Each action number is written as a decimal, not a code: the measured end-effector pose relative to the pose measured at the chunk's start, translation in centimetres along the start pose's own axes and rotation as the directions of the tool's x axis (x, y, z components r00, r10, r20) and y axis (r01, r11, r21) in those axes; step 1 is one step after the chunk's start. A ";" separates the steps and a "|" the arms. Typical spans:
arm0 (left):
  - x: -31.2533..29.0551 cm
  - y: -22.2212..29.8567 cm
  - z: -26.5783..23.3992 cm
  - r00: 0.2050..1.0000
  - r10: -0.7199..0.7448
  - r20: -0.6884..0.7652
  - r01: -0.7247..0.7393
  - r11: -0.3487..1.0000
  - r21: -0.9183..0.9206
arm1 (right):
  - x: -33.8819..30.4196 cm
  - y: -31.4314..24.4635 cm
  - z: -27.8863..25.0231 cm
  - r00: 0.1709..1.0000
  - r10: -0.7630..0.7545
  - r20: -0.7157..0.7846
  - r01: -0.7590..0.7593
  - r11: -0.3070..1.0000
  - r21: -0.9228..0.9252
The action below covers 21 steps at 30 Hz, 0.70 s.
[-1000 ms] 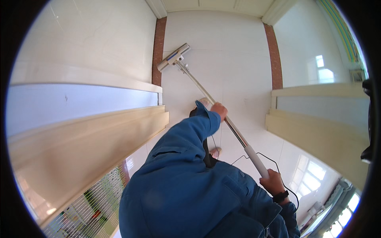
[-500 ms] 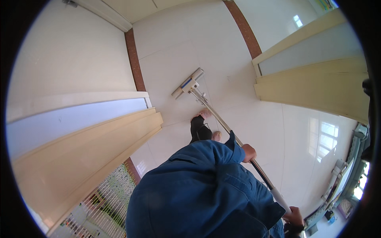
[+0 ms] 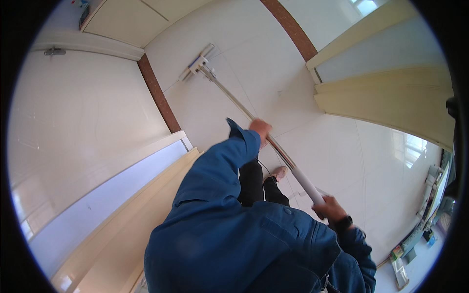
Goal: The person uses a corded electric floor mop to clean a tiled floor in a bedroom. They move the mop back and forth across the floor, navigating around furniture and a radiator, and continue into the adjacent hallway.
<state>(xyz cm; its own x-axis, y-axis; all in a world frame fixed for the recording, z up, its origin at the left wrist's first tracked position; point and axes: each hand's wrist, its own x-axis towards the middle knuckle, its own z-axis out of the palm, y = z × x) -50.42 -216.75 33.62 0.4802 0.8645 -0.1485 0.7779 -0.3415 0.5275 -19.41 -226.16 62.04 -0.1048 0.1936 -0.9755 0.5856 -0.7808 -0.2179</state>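
A sponge mop slants across the floor, its metal pole running from far left to near right. The flat mop head rests on or just above the pale floor and is slightly blurred. My left hand is closed round the middle of the pole. Lower down, my right hand grips the end of the white handle sleeve; a dark band circles that wrist. Blue sleeves cover both arms. One pink shoe shows plainly beneath the pole, the other is mostly hidden by my left hand.
Glossy pale tiles make up the floor. A cream door stands at left, a cream door frame at right. Brown strips cross the doorways. A cream cabinet is at far left, and cluttered items line the right edge.
The mop head has slid forward and left toward the cabinet. Both hands moved with it, forward and left, still on the pole. The view has shifted somewhat.
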 end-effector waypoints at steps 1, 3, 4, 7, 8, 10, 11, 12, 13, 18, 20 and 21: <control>1.1 -1.5 -1.0 0.981 -0.184 -0.060 0.185 0.983 0.017 | 1.6 -1.9 0.4 0.999 -0.022 0.025 0.022 0.999 0.032; 2.5 -4.0 -3.1 0.961 -0.228 -0.155 0.242 0.967 0.080 | 3.6 -5.1 1.3 0.994 -0.105 0.033 0.100 0.986 0.131; 2.9 -4.6 -3.9 0.952 -0.264 -0.158 0.283 0.953 0.113 | 4.0 -6.3 1.6 0.988 -0.154 0.035 0.146 0.976 0.160; 3.2 -3.6 -4.5 0.913 -0.127 -0.387 0.240 0.935 0.260 | 3.1 -6.7 1.9 0.986 -0.167 -0.003 0.165 0.968 0.187; 3.1 -2.5 -4.1 0.918 -0.086 -0.388 0.192 0.950 0.244 | 2.3 -5.6 1.8 0.987 -0.159 -0.024 0.160 0.967 0.200; 3.0 1.2 -2.1 0.935 -0.082 -0.345 0.158 0.967 0.199 | 0.7 -2.0 1.1 0.989 -0.132 -0.062 0.142 0.966 0.217; 2.8 3.6 -0.7 0.943 -0.078 -0.323 0.141 0.974 0.176 | -0.5 0.5 0.6 0.989 -0.128 -0.078 0.143 0.963 0.228; 2.6 6.2 0.9 0.977 -0.108 -0.184 0.141 0.974 0.179 | -1.5 3.5 0.2 0.991 -0.089 -0.099 0.109 0.969 0.221; 2.3 9.0 2.6 0.990 -0.110 -0.086 0.125 0.972 0.200 | -2.7 6.7 -0.3 0.991 -0.047 -0.126 0.073 0.975 0.211; -2.7 24.1 12.5 0.982 0.180 -0.051 -0.177 0.982 0.060 | -9.4 25.4 0.8 0.970 0.024 -0.242 0.044 0.962 0.271; -6.5 30.7 16.4 0.959 0.262 0.105 -0.268 0.962 0.045 | -13.1 33.0 3.1 0.955 0.045 -0.294 0.049 0.951 0.304; -7.7 33.7 18.2 0.933 0.304 0.195 -0.319 0.946 0.052 | -14.3 36.1 3.4 0.951 0.067 -0.301 0.041 0.940 0.339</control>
<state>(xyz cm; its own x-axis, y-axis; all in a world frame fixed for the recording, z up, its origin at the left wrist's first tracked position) -20.49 -241.60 37.33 0.7631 0.6307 -0.1409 0.6040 -0.6185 0.5026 0.44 -259.13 67.97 0.1821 0.3105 -0.9330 0.2736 -0.9273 -0.2553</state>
